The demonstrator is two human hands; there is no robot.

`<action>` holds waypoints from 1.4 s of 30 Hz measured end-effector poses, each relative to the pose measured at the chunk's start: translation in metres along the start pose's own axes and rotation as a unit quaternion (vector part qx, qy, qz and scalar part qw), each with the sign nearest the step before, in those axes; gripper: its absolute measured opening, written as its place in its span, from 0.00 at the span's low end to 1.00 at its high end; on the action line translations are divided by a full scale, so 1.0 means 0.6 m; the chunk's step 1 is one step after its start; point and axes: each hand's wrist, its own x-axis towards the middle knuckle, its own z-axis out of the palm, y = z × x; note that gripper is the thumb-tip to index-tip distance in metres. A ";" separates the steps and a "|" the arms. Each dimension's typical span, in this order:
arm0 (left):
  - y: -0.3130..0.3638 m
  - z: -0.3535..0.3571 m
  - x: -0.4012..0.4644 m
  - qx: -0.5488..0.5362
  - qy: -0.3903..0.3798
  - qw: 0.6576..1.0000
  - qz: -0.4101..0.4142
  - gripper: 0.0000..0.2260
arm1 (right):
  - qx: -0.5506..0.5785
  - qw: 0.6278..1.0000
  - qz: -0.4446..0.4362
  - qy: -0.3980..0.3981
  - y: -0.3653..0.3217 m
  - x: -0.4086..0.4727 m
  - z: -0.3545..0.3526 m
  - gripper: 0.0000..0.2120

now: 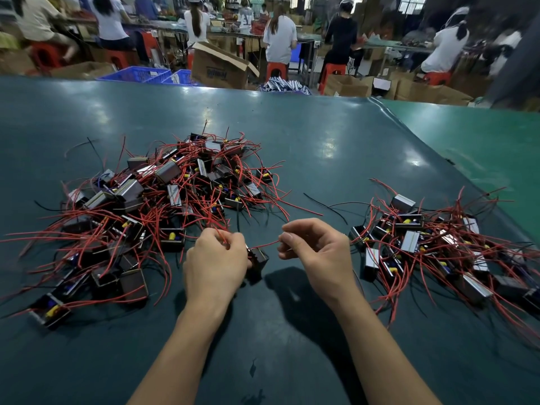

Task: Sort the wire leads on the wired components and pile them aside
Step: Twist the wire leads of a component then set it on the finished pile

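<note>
A small dark wired component (257, 261) hangs just above the dark green table (292, 147), held between my two hands. My left hand (216, 264) grips the component and one of its red leads. My right hand (314, 249) pinches another red lead (267, 244) that runs from the component to its fingertips. A large tangled pile of components with red wires (152, 206) lies to the left. A smaller pile (432, 252) lies to the right.
A lighter green mat (482, 141) overlaps the table at the far right. Beyond the table's far edge stand cardboard boxes (222, 65), blue crates (140, 74) and several seated people at other benches.
</note>
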 end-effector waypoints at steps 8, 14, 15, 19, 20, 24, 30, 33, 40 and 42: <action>-0.017 0.008 -0.001 0.087 -0.005 0.994 0.063 0.21 | -0.006 1.000 0.007 -0.012 0.000 -0.001 0.002 0.07; -0.029 0.017 -0.019 0.086 -0.092 0.988 0.086 0.12 | -0.021 0.999 0.015 -0.043 0.006 -0.007 0.017 0.11; -0.030 0.015 -0.019 0.096 -0.098 0.987 0.087 0.11 | -0.024 0.999 0.016 -0.046 0.007 -0.008 0.019 0.11; -0.021 0.001 -0.021 0.214 -0.058 0.971 0.086 0.12 | -0.019 0.999 0.009 -0.044 0.004 -0.008 0.021 0.11; -0.018 -0.002 -0.021 0.243 -0.041 0.966 0.083 0.14 | -0.017 0.999 0.009 -0.045 0.004 -0.008 0.021 0.11; -0.009 -0.003 -0.023 0.277 -0.011 0.958 0.074 0.14 | -0.007 0.998 0.024 -0.059 0.004 -0.012 0.025 0.13; -0.008 -0.005 -0.027 0.231 -0.008 0.969 0.085 0.09 | -0.029 0.997 0.010 -0.075 0.003 -0.016 0.025 0.16; -0.013 -0.005 -0.021 0.212 -0.028 0.972 0.094 0.06 | -0.053 0.995 -0.003 -0.082 0.003 -0.018 0.025 0.16; -0.015 -0.007 -0.022 0.141 0.054 0.973 0.172 0.21 | -0.071 0.994 -0.005 -0.086 0.003 -0.019 0.026 0.15; -0.016 -0.010 -0.018 0.139 0.047 0.975 0.170 0.24 | -0.070 0.994 -0.004 -0.086 0.003 -0.019 0.026 0.15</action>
